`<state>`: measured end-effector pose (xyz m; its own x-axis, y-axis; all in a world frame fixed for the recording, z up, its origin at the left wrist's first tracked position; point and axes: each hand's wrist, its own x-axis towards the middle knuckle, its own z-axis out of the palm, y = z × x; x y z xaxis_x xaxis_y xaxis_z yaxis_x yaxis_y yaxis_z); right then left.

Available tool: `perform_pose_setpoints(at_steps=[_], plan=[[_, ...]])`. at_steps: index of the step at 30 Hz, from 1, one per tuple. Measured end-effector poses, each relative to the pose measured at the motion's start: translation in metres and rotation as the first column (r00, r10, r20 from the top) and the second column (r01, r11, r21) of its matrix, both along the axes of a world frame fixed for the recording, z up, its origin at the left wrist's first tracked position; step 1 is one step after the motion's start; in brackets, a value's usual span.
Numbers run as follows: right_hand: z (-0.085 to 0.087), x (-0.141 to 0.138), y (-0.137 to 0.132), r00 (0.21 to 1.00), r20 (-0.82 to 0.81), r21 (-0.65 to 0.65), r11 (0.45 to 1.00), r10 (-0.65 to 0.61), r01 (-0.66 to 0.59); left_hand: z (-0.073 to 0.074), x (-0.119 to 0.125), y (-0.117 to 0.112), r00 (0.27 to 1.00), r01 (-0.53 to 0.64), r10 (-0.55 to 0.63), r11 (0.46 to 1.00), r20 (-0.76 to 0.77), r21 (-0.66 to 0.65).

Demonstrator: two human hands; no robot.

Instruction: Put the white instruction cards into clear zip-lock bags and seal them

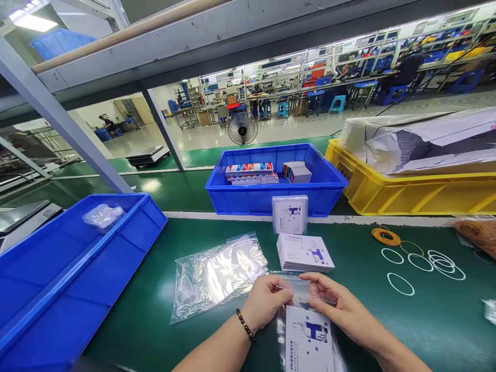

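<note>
My left hand [266, 300] pinches the top edge of a clear plastic bag [300, 285], thumb and fingers closed on it. On the bag's other side my right hand [341, 306] grips the same edge between thumb and fingers. A white booklet [309, 341] with a blue product picture lies below my fingers against the bag; whether it is inside or on top I cannot tell. Just beyond my hands sits a stack of similar booklets [304, 252]. Flat clear bags [228, 268] lie to the left of my hands.
A bagged booklet pack [290, 215] leans on a blue bin [271, 199] holding printed boxes. Another blue bin [127, 258] stands left, a yellow bin [418, 196] right. White rings [400, 284] and orange rubber bands [386, 236] lie right on the green table [360, 268].
</note>
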<state>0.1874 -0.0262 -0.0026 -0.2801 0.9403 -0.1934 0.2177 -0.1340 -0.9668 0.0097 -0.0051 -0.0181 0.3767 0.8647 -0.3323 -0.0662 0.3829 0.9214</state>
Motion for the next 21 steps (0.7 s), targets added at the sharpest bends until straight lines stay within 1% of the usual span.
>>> perform_pose_setpoints(at_steps=[3,6,9,14,16,21], plan=[[0.000,-0.002,0.001,1.000,0.024,-0.030,0.999,-0.019,0.020,-0.001,0.000,-0.001,0.999,-0.028,0.029,0.999,-0.035,0.026],[0.000,-0.005,0.001,1.000,0.021,-0.072,0.997,-0.011,0.012,-0.002,0.000,-0.001,0.996,-0.038,0.044,0.997,-0.080,0.069],[-0.002,-0.009,0.001,1.000,0.021,-0.070,0.998,0.006,-0.005,-0.003,0.000,-0.002,0.992,-0.037,0.047,0.996,-0.115,0.086],[-0.002,-0.014,0.000,0.988,0.151,0.095,0.995,-0.039,0.025,-0.001,0.002,-0.003,0.991,-0.018,0.030,0.995,-0.128,0.093],[-0.003,-0.015,0.000,0.979,0.199,0.152,0.988,-0.036,0.005,-0.001,0.003,-0.004,0.991,0.003,0.011,0.995,-0.134,0.103],[-0.006,-0.019,-0.002,0.963,0.270,0.296,0.954,-0.026,-0.058,-0.005,0.004,-0.006,0.982,0.042,-0.005,0.980,-0.187,0.194]])
